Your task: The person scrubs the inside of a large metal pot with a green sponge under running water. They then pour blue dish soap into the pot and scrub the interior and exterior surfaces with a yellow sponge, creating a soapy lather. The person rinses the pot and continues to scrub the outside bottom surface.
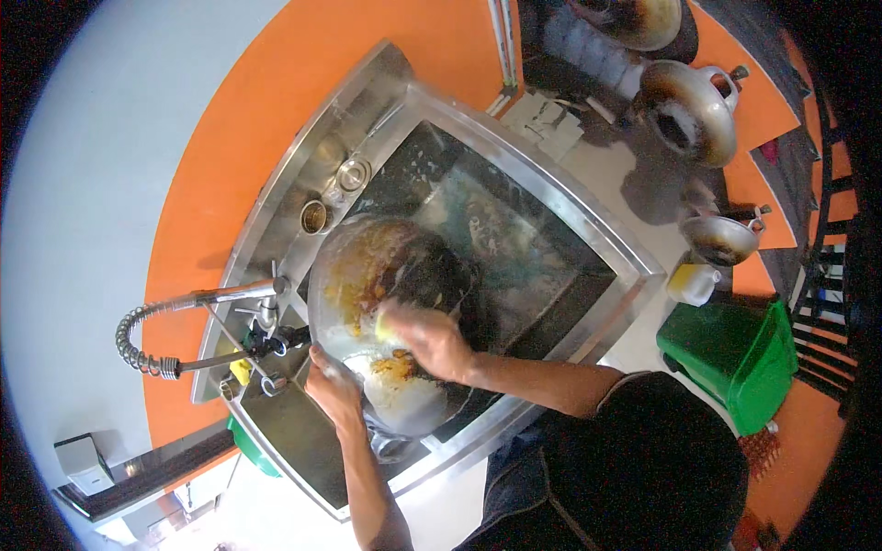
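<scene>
A large round metal pan, wok-like and marked with brown and black burnt stains point(344, 255), rests tilted over the divider and basin of a stainless steel sink point(537, 158). At its near left rim, my left hand point(334, 386) grips the edge. My right hand point(431, 337), blurred, presses a small yellow-green scrubbing pad or sponge point(387, 325) against the stained surface. Cloudy water and bits of residue cover part of the sink floor beyond the pan.
A spring-coil faucet point(241, 293) stands at the left. Small metal containers point(315, 217) sit on the sink ledge. Several blackened woks hang or stand at the right, including a two-tone one point(689, 113), near a yellow-filled jug point(694, 282) and a green bin point(730, 358).
</scene>
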{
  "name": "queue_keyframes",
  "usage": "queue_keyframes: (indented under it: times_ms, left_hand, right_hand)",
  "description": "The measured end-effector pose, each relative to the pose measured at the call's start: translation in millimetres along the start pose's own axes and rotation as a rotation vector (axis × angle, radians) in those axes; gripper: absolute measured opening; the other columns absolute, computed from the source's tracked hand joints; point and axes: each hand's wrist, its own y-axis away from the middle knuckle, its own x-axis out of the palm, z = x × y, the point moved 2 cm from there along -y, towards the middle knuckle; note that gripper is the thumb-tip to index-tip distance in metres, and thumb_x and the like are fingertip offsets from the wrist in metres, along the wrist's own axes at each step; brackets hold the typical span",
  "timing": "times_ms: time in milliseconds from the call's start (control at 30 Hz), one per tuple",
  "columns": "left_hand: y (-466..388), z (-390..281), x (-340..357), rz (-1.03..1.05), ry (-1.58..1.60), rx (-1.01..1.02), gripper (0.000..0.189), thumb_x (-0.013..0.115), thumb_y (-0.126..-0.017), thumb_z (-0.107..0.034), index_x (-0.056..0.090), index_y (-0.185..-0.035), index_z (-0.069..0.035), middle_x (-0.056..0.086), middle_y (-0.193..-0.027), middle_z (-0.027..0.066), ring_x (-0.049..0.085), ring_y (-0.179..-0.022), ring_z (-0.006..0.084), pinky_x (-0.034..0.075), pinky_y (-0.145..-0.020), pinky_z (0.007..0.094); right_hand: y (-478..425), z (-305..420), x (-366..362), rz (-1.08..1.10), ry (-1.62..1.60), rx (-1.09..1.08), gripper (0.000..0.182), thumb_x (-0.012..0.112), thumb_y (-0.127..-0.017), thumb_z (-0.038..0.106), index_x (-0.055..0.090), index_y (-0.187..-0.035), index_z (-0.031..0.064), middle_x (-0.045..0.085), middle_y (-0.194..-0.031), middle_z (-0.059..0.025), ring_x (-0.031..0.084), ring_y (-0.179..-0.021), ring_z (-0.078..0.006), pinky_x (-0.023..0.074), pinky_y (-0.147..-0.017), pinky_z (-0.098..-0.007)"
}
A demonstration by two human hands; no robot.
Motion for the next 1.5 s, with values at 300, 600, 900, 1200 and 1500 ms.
queue_keyframes:
  times_ms: [300,600,900,1200,1500]
  left_hand:
    - [2.5,-19.2,-6.2,0.027,-0.034,-0.044,0.051,0.041,-0.102,-0.029,0.06,-0.072,0.007,0.055,-0.051,0.0157,0.051,-0.044,0.0222,0.039,-0.046,0.0412]
    - [1.9,-8.8,-9.4,0.005,-0.029,-0.054,0.051,0.043,-0.101,-0.028,0.059,-0.069,0.009,0.056,-0.055,0.0259,0.052,-0.045,0.0371,0.039,-0.046,0.0456]
    - [4.4,-19.4,-12.9,0.041,-0.011,-0.059,0.053,0.041,-0.101,-0.031,0.061,-0.07,0.008,0.053,-0.051,0.0233,0.053,-0.044,0.0366,0.039,-0.047,0.0465]
    - [3.9,-15.3,-10.5,0.056,0.039,-0.138,0.052,0.041,-0.1,-0.03,0.062,-0.072,0.008,0.055,-0.056,0.0273,0.056,-0.049,0.0423,0.041,-0.049,0.048]
    - [6.2,-7.8,-10.5,-0.017,0.096,-0.074,0.047,0.041,-0.1,-0.026,0.06,-0.071,0.006,0.055,-0.057,0.0264,0.055,-0.052,0.044,0.04,-0.049,0.0493]
  right_hand:
    - [-16.5,-94.7,-51.5,0.027,0.228,0.182,0.041,0.065,-0.084,0.008,0.059,-0.125,0.0081,0.051,-0.134,-0.022,0.049,-0.125,-0.0358,0.0373,-0.105,-0.0467]
    - [-14.0,-121.0,-81.8,0.165,0.393,0.297,0.028,0.072,-0.076,0.007,0.062,-0.102,0.0005,0.06,-0.092,-0.0137,0.059,-0.09,-0.0289,0.0466,-0.08,-0.0386]
    - [-38.7,-76.8,-108.7,0.014,-0.277,0.834,0.035,0.064,-0.086,0.026,0.061,-0.108,-0.0009,0.065,-0.095,-0.0076,0.063,-0.088,-0.0175,0.0499,-0.08,-0.0346]
    - [-13.8,20.3,19.4,0.424,0.453,-0.368,0.036,0.068,-0.072,0.013,0.063,-0.108,0.0099,0.063,-0.106,-0.0106,0.065,-0.085,-0.0265,0.055,-0.068,-0.041]
    - [-90.6,-16.5,45.2,0.581,0.561,-0.009,0.012,0.065,-0.073,0.016,0.062,-0.079,0.0066,0.062,-0.077,-0.0161,0.063,-0.071,-0.0348,0.0494,-0.06,-0.0489]
